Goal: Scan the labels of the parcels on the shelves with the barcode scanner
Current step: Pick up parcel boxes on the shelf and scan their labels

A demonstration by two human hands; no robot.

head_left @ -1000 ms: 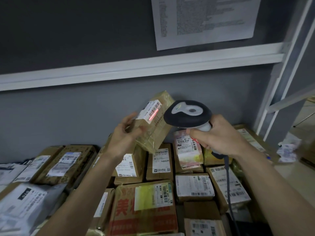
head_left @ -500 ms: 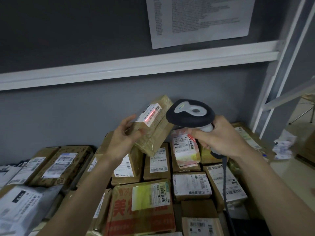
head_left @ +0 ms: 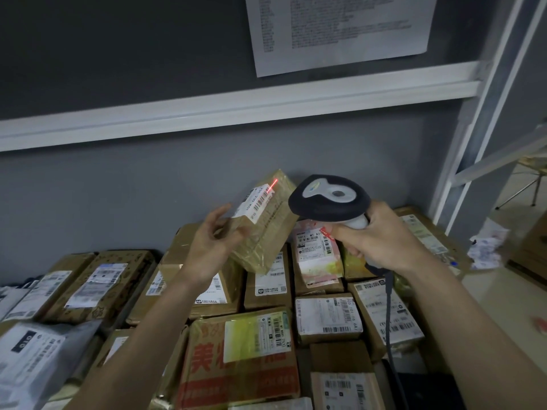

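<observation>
Left hand [head_left: 211, 247]: fingers spread, small parcel [head_left: 265, 224] held up tilted, label [head_left: 257, 202] turned twd scanner [head_left: 330, 199]. Red line lands at label's top edge, prob. needs re-aim. Right hand [head_left: 381, 236]: fingers curled round scanner handle. Other parcels packed on shelf [head_left: 473, 279] below.

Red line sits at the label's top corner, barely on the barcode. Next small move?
Probably tilt the scanner slightly down-left so the red line crosses the barcode fully. It now lies on the label's upper right corner, partly on bare tape. The left hand holds the parcel tilted; the right hand grips the scanner.
</observation>
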